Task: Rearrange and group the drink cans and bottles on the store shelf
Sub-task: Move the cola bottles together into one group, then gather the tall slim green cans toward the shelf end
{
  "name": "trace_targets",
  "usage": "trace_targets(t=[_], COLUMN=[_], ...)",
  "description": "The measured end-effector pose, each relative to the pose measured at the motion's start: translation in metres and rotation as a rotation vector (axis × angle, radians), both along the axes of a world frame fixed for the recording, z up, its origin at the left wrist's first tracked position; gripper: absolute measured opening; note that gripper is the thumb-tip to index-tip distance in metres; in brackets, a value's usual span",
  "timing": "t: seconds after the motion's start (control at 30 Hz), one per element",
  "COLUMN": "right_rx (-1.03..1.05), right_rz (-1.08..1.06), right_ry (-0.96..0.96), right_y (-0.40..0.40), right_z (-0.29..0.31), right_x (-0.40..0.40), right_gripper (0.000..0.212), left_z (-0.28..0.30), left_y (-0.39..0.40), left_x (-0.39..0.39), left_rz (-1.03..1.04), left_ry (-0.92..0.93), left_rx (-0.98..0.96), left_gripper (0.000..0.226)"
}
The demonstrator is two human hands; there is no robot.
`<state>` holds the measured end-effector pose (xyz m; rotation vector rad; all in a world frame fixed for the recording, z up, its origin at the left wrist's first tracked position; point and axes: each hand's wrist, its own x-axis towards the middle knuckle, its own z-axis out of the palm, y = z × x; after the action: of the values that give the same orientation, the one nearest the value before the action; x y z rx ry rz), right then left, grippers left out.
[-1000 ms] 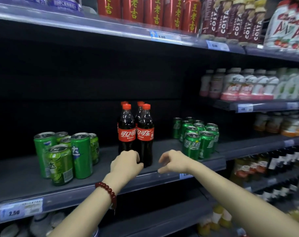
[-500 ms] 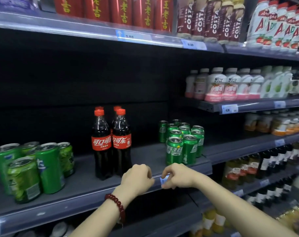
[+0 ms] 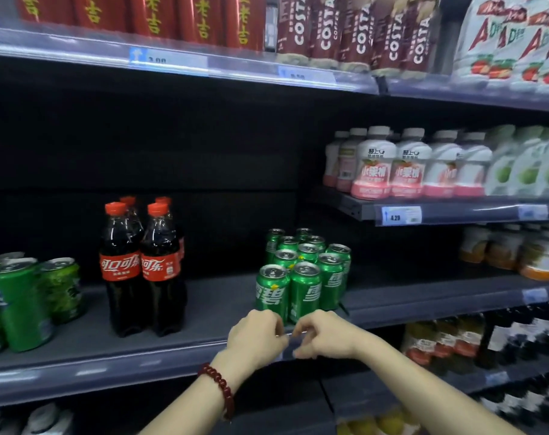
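Observation:
Several green Sprite cans (image 3: 304, 271) stand packed together at the right end of the dark middle shelf (image 3: 219, 299). A cluster of cola bottles (image 3: 141, 268) with red caps stands left of them. Other green cans (image 3: 22, 302) sit at the far left. My left hand (image 3: 256, 335), with a red bead bracelet on its wrist, and my right hand (image 3: 326, 335) meet at the shelf's front rail (image 3: 110, 368), just in front of the Sprite cans. Both have curled fingers and pinch the price tag strip on the rail where they meet. Neither hand touches a can.
Red cans (image 3: 197, 23) and Costa bottles (image 3: 354, 36) fill the top shelf. White and pink bottles (image 3: 404, 164) stand on a shorter shelf at the right, with orange drinks (image 3: 517, 249) and dark bottles (image 3: 524, 334) below. Bare shelf lies between the cola and the Sprite.
The view has swung right and closer. Both hands have slid right along the front rail, from in front of the cola bottles to in front of the Sprite cans.

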<state>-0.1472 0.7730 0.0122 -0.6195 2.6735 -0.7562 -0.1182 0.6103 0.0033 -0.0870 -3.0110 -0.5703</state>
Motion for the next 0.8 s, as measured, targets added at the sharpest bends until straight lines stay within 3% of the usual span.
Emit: trace_targets(t=[0.2, 0.47, 0.8], right_rx=[-0.023, -0.038, -0.124], right_rz=[0.140, 0.376, 0.415], right_ry=[0.026, 0.029, 0.041], right_y=[-0.030, -0.138, -0.289], right_z=[0.001, 0.001, 0.007], right_x=[-0.010, 0.010, 0.067], right_gripper=[0.032, 0.028, 0.029], left_z=[0.003, 0.009, 0.006], left_y=[-0.023, -0.134, -0.287], left_x=[0.009, 0.058, 0.140], left_rz=[0.142, 0.415, 0.525], left_ry=[-0.007, 0.010, -0.002], left_rx=[-0.022, -0.019, -0.019], left_gripper=[0.024, 0.022, 0.020])
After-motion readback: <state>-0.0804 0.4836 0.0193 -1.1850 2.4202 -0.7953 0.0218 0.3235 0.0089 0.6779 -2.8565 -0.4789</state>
